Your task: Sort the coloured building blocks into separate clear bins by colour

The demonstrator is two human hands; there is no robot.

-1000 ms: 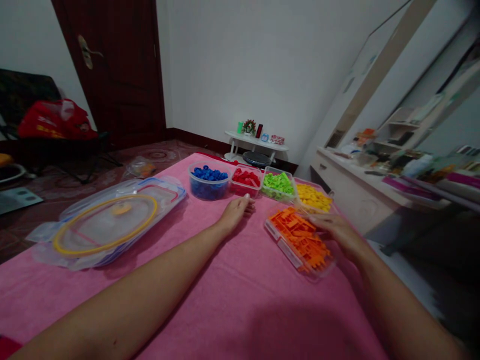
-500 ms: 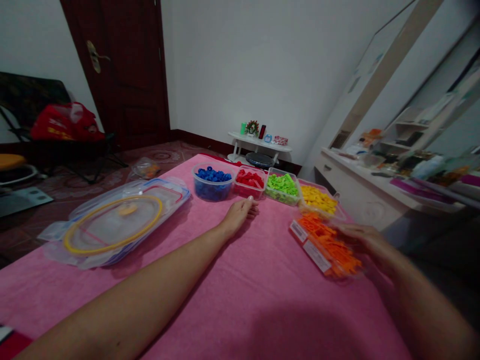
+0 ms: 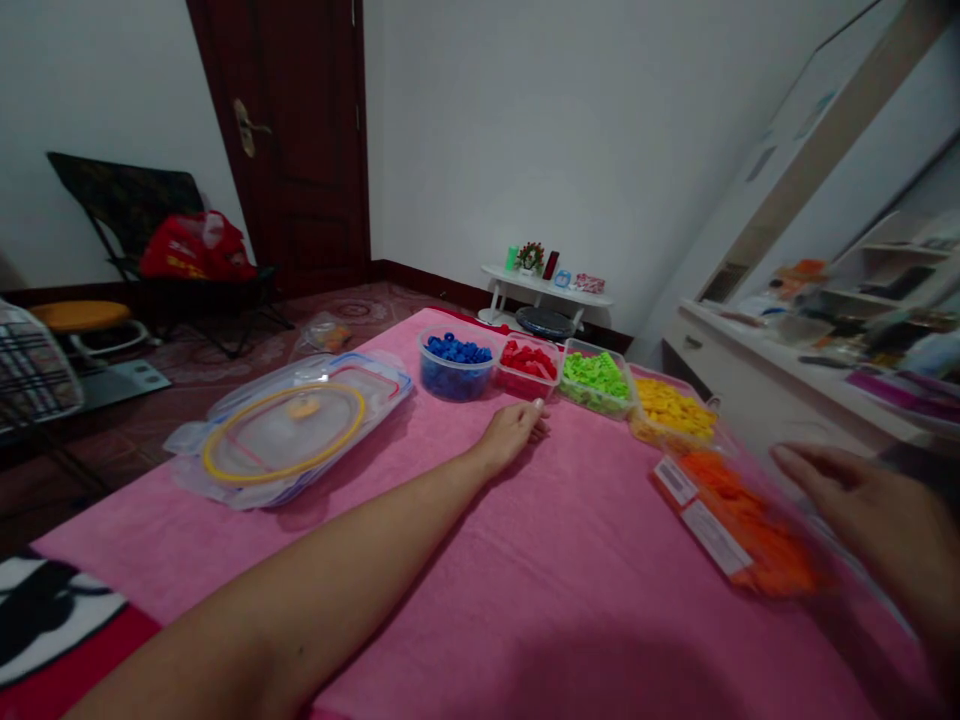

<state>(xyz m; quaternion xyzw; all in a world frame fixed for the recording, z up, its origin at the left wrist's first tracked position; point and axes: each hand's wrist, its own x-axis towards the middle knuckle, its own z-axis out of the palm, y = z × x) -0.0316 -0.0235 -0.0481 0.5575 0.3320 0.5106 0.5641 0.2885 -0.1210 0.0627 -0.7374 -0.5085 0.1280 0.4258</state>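
My left hand (image 3: 514, 437) rests on the pink cloth just in front of the tub of red pieces (image 3: 527, 368). Its fingers are loosely bent and apart from the thumb, and nothing shows in them. At the right, my right hand (image 3: 862, 510) is open beside the clear box of orange pieces (image 3: 757, 525), blurred, with a small gap seeming to lie between them. White labels mark that box's near side. Behind stand a round tub of blue pieces (image 3: 454, 370), a box of green pieces (image 3: 596, 378) and a box of yellow pieces (image 3: 673, 410).
Stacked clear lids (image 3: 292, 430), one with a yellow ring, lie on the left of the pink cloth (image 3: 480, 570). A white cabinet (image 3: 750, 370) flanks the table's right side. Beyond are a small white shelf (image 3: 547, 283) and a folding chair with a red bag (image 3: 196, 247).
The view has turned left, so everything sits further right in the picture. My right hand has come away from the edge of the orange box. My left hand stays put.
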